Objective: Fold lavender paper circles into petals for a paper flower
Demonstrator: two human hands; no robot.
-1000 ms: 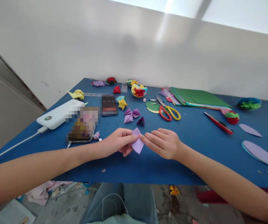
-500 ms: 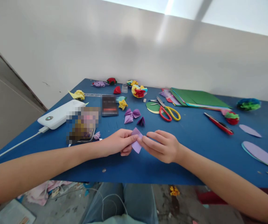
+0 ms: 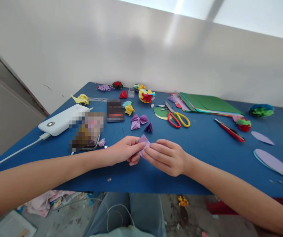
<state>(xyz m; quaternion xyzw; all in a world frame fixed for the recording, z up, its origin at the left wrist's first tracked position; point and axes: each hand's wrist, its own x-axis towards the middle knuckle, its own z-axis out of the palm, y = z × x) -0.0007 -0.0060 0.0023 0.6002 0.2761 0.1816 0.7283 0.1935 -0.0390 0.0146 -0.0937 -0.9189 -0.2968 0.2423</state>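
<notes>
A small piece of purple paper [image 3: 143,139] is held between my two hands above the front of the blue table. My left hand [image 3: 129,149] pinches its left side, with the thumb on top. From the right, the closed fingers of my right hand [image 3: 165,156] press on the paper and cover its lower part. Just beyond my hands lie several folded purple paper pieces [image 3: 139,120], one of them a darker purple [image 3: 149,127].
Scissors [image 3: 174,117] lie on a green paper disc, beside stacked coloured paper [image 3: 210,104]. A red utility knife [image 3: 230,130] and purple paper ovals [image 3: 273,162] are at right. At left sit a white power bank [image 3: 64,120] and a phone [image 3: 88,133]. Paper flowers [image 3: 146,96] stand behind.
My right hand has shifted slightly left and down, its fingers now closer together and over the paper's lower half. My left hand keeps its pinch. The view has moved slightly.
</notes>
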